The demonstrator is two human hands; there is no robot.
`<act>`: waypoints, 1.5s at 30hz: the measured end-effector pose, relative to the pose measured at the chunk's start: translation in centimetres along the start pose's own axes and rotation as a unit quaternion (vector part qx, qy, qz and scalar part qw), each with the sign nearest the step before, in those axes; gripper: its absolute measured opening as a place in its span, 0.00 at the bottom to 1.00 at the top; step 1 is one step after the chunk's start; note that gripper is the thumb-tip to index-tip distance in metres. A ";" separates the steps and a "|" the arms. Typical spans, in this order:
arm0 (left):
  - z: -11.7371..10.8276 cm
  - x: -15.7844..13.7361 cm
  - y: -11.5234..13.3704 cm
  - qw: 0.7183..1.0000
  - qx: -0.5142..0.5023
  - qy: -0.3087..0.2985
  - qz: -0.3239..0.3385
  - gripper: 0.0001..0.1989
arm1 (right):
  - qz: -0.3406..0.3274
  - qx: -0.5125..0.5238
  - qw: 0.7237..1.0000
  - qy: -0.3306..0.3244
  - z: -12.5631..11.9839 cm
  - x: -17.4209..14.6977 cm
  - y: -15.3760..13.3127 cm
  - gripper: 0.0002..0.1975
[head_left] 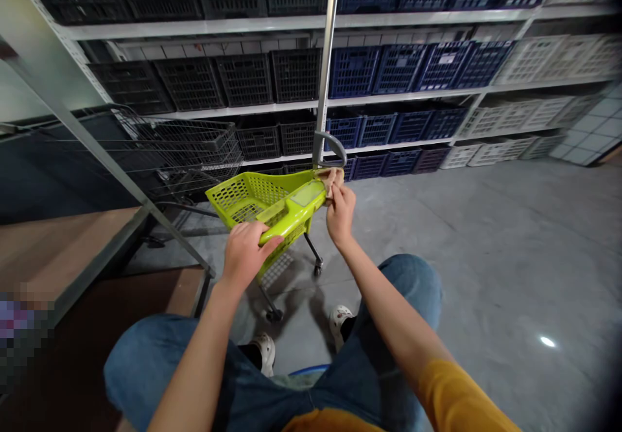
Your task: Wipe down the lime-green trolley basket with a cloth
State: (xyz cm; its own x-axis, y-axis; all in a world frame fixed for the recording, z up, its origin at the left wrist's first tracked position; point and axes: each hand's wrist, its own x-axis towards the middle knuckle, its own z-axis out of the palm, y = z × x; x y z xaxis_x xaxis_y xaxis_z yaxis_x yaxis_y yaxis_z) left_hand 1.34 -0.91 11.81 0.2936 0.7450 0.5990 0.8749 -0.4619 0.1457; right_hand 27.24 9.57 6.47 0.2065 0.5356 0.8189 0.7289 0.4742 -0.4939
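Observation:
A small lime-green shopping cart point(286, 192) stands between my knees and the shelves, its perforated basket to the left. My left hand point(245, 254) is wrapped round the near end of its handle point(289, 218), with the thumb lying over the top. At the handle's far end my right hand point(341, 208) grips a crumpled beige-pink cloth point(331, 181). The cloth is pressed against the green plastic there, just below a grey curved piece point(333, 144) at the foot of a metal pole point(326, 63).
White shelves point(208, 27) hold rows of black crates point(243, 79), dark blue crates point(398, 69) and white crates point(529, 56). A wire shopping cart point(189, 147) stands at the left, behind a slanted metal bar point(97, 131). Grey floor point(486, 244) spreads to the right.

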 end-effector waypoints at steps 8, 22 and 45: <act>-0.3 0.0 0.0 1.000 0.002 -0.002 -0.001 0.22 | -0.085 -0.004 0.992 -0.093 0.0 -8.5 -7.6 0.22; -0.5 0.1 0.0 0.999 -0.022 -0.018 0.020 0.17 | 0.016 0.014 1.000 0.015 -0.1 1.0 1.8 0.21; -0.5 -0.1 1.4 0.999 -0.022 -0.020 0.013 0.12 | -0.027 0.142 0.989 0.020 0.5 -10.1 -8.3 0.21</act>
State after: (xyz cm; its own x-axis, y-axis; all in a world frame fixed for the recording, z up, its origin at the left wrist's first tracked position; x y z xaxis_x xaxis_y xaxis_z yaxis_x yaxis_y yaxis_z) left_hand 2.38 -1.88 12.37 0.3315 0.7506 0.5715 0.8489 -0.5017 0.1664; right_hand 18.78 0.60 2.15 0.2021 0.4785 0.8545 0.5277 0.6818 -0.5066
